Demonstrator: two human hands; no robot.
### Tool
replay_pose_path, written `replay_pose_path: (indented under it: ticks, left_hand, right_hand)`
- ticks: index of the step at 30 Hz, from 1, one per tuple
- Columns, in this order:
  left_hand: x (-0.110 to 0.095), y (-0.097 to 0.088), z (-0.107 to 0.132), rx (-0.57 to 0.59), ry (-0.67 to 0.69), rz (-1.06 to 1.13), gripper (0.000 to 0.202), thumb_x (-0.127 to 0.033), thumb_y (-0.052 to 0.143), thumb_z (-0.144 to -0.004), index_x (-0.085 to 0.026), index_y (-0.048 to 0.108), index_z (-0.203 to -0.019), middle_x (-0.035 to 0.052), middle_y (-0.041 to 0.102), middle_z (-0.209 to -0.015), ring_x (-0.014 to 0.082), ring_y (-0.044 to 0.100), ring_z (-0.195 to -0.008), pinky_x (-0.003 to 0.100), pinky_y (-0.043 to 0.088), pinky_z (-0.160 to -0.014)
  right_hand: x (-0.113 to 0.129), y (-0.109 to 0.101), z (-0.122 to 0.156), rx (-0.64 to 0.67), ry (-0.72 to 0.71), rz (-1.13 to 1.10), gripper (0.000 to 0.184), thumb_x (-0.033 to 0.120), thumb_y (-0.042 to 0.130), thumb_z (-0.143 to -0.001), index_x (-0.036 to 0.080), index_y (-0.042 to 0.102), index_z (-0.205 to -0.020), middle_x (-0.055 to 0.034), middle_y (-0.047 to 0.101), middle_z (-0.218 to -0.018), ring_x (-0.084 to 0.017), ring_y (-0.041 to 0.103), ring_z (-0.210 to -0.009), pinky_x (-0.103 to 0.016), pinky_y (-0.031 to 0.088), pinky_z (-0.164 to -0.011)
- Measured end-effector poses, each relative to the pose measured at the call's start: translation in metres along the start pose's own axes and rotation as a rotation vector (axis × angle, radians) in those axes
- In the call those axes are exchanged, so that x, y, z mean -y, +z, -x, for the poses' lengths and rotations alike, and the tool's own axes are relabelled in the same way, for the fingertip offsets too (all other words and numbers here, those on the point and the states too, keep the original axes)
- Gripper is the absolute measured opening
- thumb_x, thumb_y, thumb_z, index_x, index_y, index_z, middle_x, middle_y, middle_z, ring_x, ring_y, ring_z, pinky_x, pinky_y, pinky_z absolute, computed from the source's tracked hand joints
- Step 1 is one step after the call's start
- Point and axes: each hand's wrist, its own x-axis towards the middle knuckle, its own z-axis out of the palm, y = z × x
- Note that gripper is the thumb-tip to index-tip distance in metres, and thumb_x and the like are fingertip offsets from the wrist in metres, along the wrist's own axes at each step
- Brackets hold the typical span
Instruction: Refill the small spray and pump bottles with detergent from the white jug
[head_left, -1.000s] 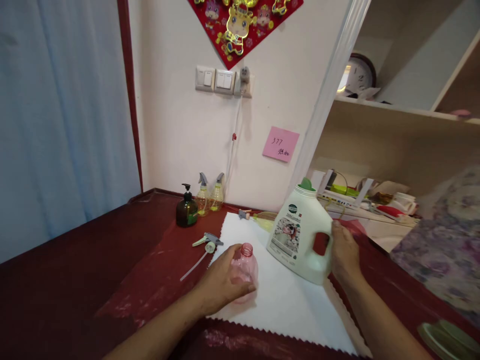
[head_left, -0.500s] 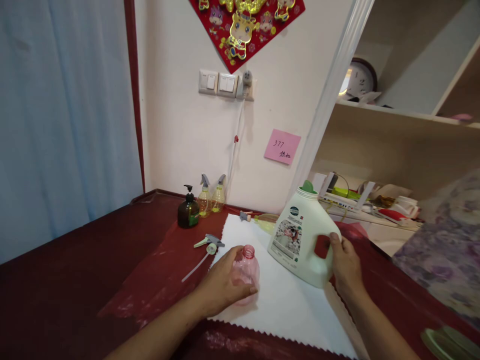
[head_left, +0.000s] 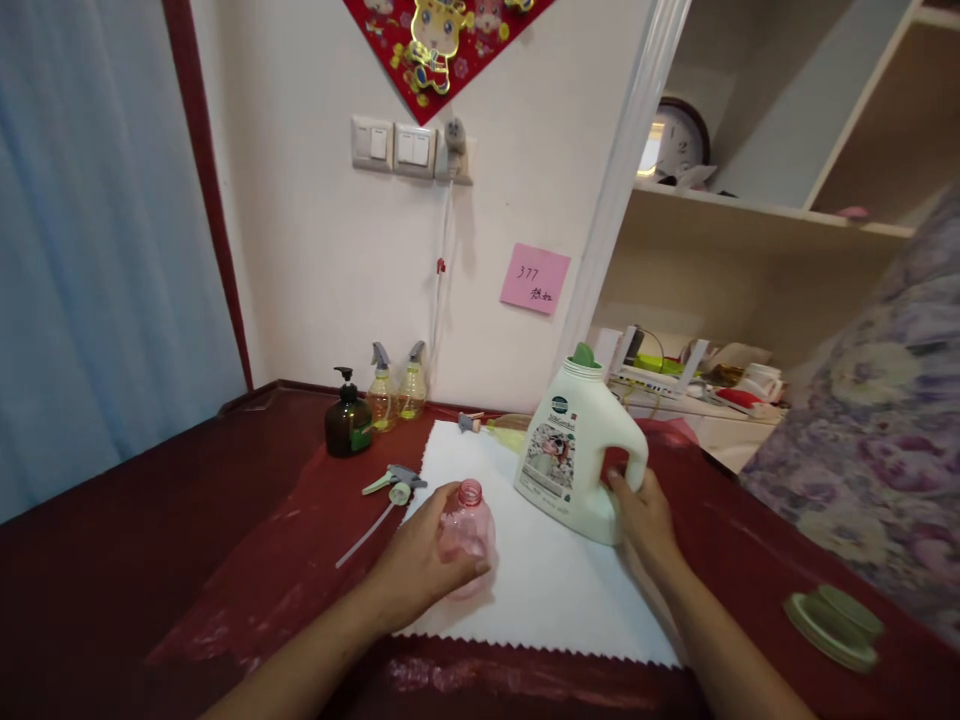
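My left hand (head_left: 417,566) is wrapped round a small pink bottle (head_left: 468,528) with no cap, standing on a white cloth (head_left: 540,580). My right hand (head_left: 642,515) rests against the lower handle side of a big white detergent jug (head_left: 571,450) with a green spout. The jug stands upright on the cloth's far right part; the fingers touch the handle but do not grip it firmly. A loose spray trigger head with its tube (head_left: 390,487) lies left of the cloth.
A dark pump bottle (head_left: 347,423) and two yellow spray bottles (head_left: 397,389) stand by the wall on the red table (head_left: 150,540). A green lid (head_left: 834,625) lies at the right. A cluttered shelf (head_left: 705,380) and flowered fabric (head_left: 877,440) are on the right.
The jug has been set down upright on the cloth from a tilted, held pose. My right hand has slipped down from the handle to its base. The view has shifted right.
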Motion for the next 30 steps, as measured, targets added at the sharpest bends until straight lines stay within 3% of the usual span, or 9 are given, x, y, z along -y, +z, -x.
replay_pose_path:
  ticks: [8,18,24,30]
  left_hand:
    - [0.004,0.001,-0.002,-0.012,0.002,-0.039,0.076,-0.033,0.078,-0.073,-0.027,0.042,-0.141,0.0117,0.058,-0.138,0.0329,0.054,-0.127,0.049,0.040,-0.110]
    - [-0.004,-0.001,-0.001,0.014,-0.043,-0.043,0.075,-0.031,0.077,-0.074,-0.025,0.041,-0.140,0.0133,0.057,-0.138,0.0330,0.054,-0.128,0.050,0.040,-0.110]
    - [-0.002,-0.001,-0.001,0.010,-0.009,0.003,0.074,-0.031,0.079,-0.073,-0.025,0.044,-0.138,0.0127,0.060,-0.135,0.0321,0.058,-0.125,0.047,0.044,-0.107]
    - [0.000,-0.001,0.000,-0.008,-0.007,-0.020,0.076,-0.031,0.079,-0.071,-0.025,0.045,-0.138,0.0128,0.060,-0.135,0.0345,0.055,-0.127,0.049,0.042,-0.108]
  right_hand:
    - [0.005,-0.003,-0.001,0.014,0.006,0.162,0.031,0.038,0.063,-0.097,0.017,0.061,-0.120,-0.0061,0.066,-0.115,-0.020,0.067,-0.096,-0.040,0.058,-0.083]
    - [0.008,-0.005,0.000,0.013,0.007,0.200,0.031,0.037,0.063,-0.097,0.017,0.061,-0.121,-0.0065,0.066,-0.116,-0.021,0.066,-0.098,-0.041,0.058,-0.084]
    - [0.007,-0.004,0.000,0.009,-0.004,0.198,0.030,0.037,0.064,-0.097,0.017,0.061,-0.119,-0.0058,0.066,-0.114,-0.020,0.067,-0.094,-0.040,0.058,-0.082]
    - [-0.001,-0.005,-0.003,0.018,-0.024,0.198,0.028,0.039,0.064,-0.096,0.016,0.062,-0.114,-0.0035,0.066,-0.105,-0.017,0.065,-0.086,-0.036,0.057,-0.076]
